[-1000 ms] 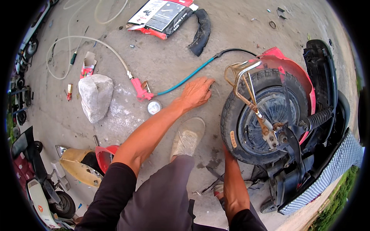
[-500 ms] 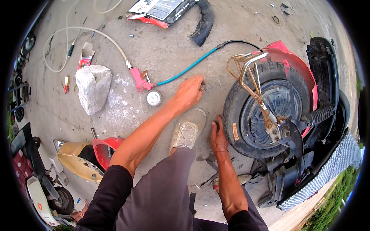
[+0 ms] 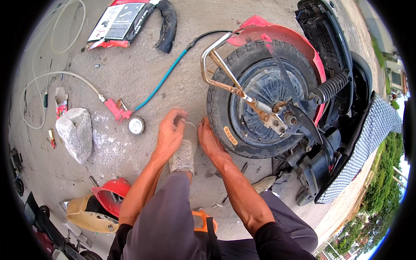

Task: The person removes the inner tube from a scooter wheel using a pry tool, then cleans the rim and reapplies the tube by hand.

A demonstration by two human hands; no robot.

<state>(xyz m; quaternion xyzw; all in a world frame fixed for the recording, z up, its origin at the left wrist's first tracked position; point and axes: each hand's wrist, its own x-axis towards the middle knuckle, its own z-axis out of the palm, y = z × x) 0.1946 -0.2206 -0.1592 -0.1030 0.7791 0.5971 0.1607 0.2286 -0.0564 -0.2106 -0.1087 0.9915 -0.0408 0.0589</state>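
Note:
My left hand (image 3: 170,135) is raised over my beige shoe (image 3: 184,155), its fingers curled in toward the thumb; whatever may be between them is too small to make out. Against the left edge of a black knobby tyre (image 3: 219,125) lies my right hand (image 3: 211,139), fingers stretched along the rubber and thumb apart. The tyre is on a dark spoked-pattern wheel (image 3: 255,104) of a scooter tipped on its side. A blue hose (image 3: 162,80) runs from a pink inflator gun (image 3: 117,110) toward the wheel, passing into a black section behind the metal rack. Its round gauge (image 3: 136,125) lies left of my left hand.
A pale stone (image 3: 76,134), a screwdriver (image 3: 46,100) and a small open box (image 3: 61,102) lie at the left. Farther off are a printed bag (image 3: 121,24) and a black rubber piece (image 3: 167,26). A red helmet-like shell (image 3: 113,195) sits lower left; a rusty metal rack (image 3: 221,82) juts over the tyre.
My left hand has come back toward my shoe and closer to my right hand. My right hand has moved up along the tyre's edge. The whole view has swung toward the right.

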